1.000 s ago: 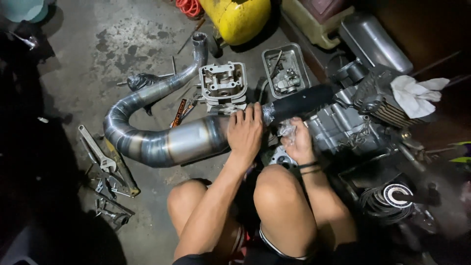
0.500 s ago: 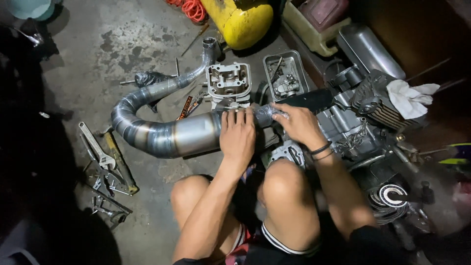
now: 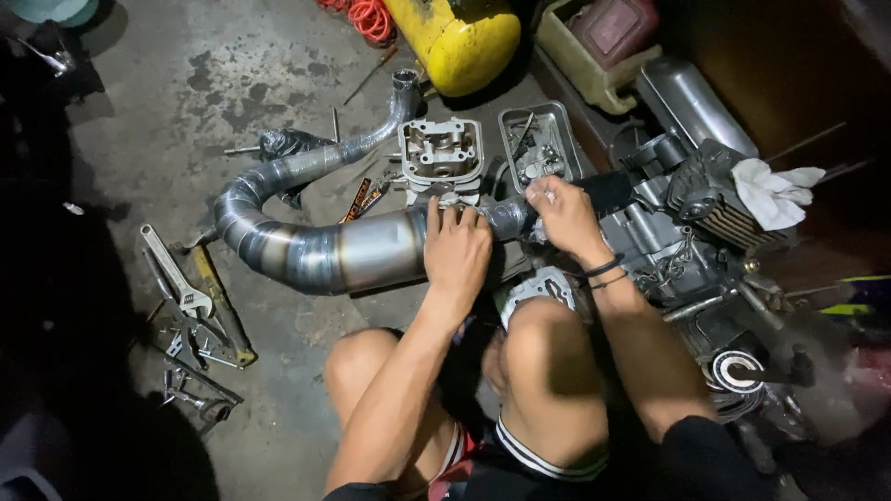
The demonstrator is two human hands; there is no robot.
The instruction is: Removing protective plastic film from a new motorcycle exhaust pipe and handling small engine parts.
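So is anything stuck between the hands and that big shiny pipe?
Nothing visible. The left hand lies flat on the big shiny pipe, near its narrow end. The right hand touches that narrow end beside the engine. The cylinder head and metal tray sit behind the pipe, not between.

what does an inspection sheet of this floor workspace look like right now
surface: stained grey concrete floor, dusty.
job's things: curved welded steel exhaust pipe lying flat; dark engine block at its narrow end.
clutter: silver cylinder head, metal parts tray, adjustable wrench, white rag, yellow tank.
grippers: left hand rests flat on the pipe; right hand grips the pipe's narrow end.
cables: orange coiled hose.
surroundings: dark, edges poorly lit; person's bare knees in front.
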